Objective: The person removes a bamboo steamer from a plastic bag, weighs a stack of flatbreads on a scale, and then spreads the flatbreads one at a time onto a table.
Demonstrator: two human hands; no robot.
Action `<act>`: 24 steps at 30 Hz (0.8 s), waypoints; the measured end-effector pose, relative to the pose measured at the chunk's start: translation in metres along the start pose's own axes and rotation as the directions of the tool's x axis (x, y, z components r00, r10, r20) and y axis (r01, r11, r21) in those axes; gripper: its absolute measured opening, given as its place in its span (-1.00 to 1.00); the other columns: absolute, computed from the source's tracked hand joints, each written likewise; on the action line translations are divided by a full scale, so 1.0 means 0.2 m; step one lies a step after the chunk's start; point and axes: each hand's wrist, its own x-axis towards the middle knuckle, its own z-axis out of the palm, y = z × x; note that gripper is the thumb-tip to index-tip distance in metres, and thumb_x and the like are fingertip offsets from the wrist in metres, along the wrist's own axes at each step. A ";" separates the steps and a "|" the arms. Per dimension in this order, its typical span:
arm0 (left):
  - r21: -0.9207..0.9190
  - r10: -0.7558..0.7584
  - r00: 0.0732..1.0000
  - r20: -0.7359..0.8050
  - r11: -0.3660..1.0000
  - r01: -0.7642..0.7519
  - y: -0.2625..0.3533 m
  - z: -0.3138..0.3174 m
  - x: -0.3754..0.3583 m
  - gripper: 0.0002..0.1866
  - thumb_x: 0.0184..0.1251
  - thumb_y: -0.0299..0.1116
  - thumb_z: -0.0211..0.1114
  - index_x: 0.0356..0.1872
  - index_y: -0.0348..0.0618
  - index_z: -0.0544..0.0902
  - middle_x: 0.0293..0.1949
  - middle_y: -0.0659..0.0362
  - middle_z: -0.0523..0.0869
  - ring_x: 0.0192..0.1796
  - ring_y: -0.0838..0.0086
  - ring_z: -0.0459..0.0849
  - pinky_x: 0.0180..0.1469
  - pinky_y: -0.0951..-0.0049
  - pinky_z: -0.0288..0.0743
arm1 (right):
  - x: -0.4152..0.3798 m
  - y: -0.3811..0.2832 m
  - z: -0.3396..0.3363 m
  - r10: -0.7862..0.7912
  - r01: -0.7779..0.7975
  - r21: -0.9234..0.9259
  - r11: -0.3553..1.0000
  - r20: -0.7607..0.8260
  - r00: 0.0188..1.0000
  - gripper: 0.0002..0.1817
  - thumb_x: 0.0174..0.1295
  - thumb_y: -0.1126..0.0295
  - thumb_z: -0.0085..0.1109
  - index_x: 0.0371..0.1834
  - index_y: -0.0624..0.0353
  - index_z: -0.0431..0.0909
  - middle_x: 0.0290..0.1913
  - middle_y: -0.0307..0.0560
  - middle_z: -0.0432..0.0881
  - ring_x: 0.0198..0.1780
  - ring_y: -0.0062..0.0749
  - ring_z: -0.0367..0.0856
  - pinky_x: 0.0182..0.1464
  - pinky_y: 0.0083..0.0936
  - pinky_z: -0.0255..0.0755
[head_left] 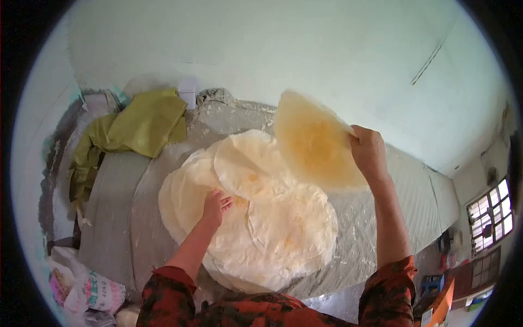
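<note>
Large, thin round flatbreads [294, 229] lie overlapping in a wide, uneven pile, pale cream with browned patches. One more flatbread [313, 141], golden in its middle, hangs in the air over the pile's far right side. Its right edge is pinched in my right hand [369, 150], raised with the thumb and fingers closed. My left hand [217, 207] is low over the left part of the pile, its fingers slightly bent and apart. Nothing shows in the left fingers, which are right at the surface of a flatbread.
A grey plastic sheet [114, 191] dusted with flakes covers the table. Folded olive cloth [147, 120] and a small white box [187, 91] sit at the back left. Below left stands a printed white sack [98, 289]. A pale wall [261, 49] rises behind; a window [490, 215] is far right.
</note>
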 end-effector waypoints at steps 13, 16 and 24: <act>0.461 0.034 0.987 -0.156 0.886 0.042 0.00 0.18 0.28 -0.91 0.17 -0.44 0.17 -0.47 -0.22 0.51 -0.55 0.17 0.59 -0.58 0.49 0.56 -0.61 0.51 0.42 | -0.28 -0.05 1.66 -0.218 0.196 0.113 0.974 0.237 0.947 -0.92 0.04 0.41 0.00 -0.42 0.08 0.49 -0.45 -0.02 0.58 -0.38 -0.02 0.58 -0.39 -0.18 0.43; 0.375 0.058 0.987 -0.152 0.927 0.004 -0.04 0.22 0.29 -0.91 0.19 -0.43 0.15 -0.43 -0.23 0.52 -0.50 0.15 0.60 -0.55 0.50 0.58 -0.55 0.50 0.45 | -0.30 -0.09 1.66 -0.179 0.146 0.152 0.978 0.233 0.956 -0.90 0.02 0.37 0.05 -0.39 0.10 0.47 -0.44 0.01 0.58 -0.37 -0.01 0.58 -0.37 -0.16 0.44; 0.150 0.229 0.970 -0.079 0.965 -0.216 0.11 0.35 0.22 -0.91 0.12 -0.47 0.14 -0.33 -0.11 0.51 -0.41 0.25 0.52 -0.40 0.56 0.49 -0.39 0.61 0.38 | 0.04 0.25 1.75 -0.078 0.060 0.068 0.996 0.311 0.947 -0.78 0.05 0.33 0.05 -0.49 0.23 0.62 -0.49 0.17 0.60 -0.41 -0.03 0.62 -0.36 -0.19 0.44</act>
